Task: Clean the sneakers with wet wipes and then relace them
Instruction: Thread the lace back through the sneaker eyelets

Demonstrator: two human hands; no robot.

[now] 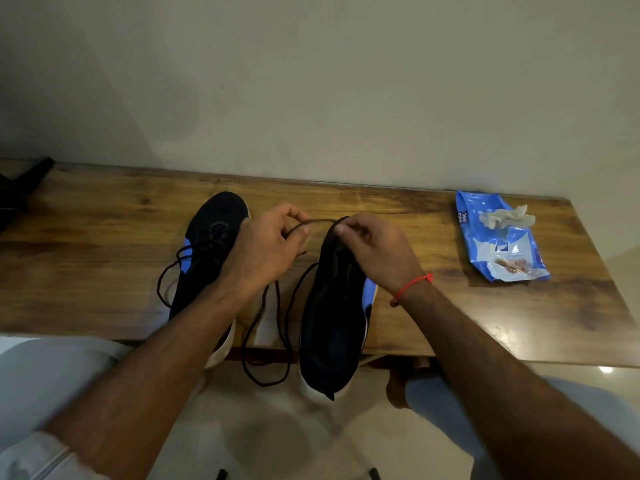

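Two black sneakers with blue side patches and white soles stand side by side on a wooden table (450, 317). The left sneaker (204, 258) has its lace threaded. The right sneaker (332, 306) has none in its eyelets that I can see. A loose black lace (266, 327) runs between my hands above the right sneaker's toe and hangs in loops between the shoes. My left hand (266, 247) pinches one part of it, and my right hand (374, 247) pinches another part over the toe.
A blue wet-wipe pack (498, 240) lies at the table's right, with a crumpled used wipe (505, 218) on top. A dark object (20, 188) sits at the far left edge. The wall rises behind the table. The sneakers' heels overhang the near edge.
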